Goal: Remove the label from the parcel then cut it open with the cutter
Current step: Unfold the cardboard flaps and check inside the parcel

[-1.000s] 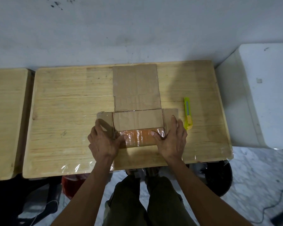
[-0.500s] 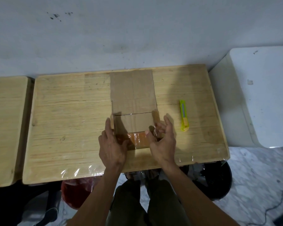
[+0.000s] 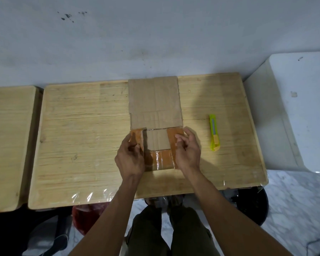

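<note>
A brown cardboard parcel (image 3: 158, 140) lies opened out in the middle of the wooden table (image 3: 81, 137), its long flap (image 3: 154, 102) flat toward the wall. Shiny orange tape (image 3: 162, 159) covers its near edge. My left hand (image 3: 130, 157) holds the left side flap (image 3: 135, 136), folded inward. My right hand (image 3: 187, 150) grips the right side flap (image 3: 174, 137), also turned inward. A yellow-green cutter (image 3: 214, 133) lies on the table, right of my right hand, apart from it.
A second wooden table (image 3: 7, 141) adjoins on the left. A white boxy unit (image 3: 299, 111) stands to the right. The wall is close behind the table. Plastic film wraps the table's front edge (image 3: 89, 195). My legs and a red bin (image 3: 87, 215) are below.
Both hands lifted the side flaps from flat on the table and folded them inward over the parcel. The view has shifted slightly. The cutter has not moved.
</note>
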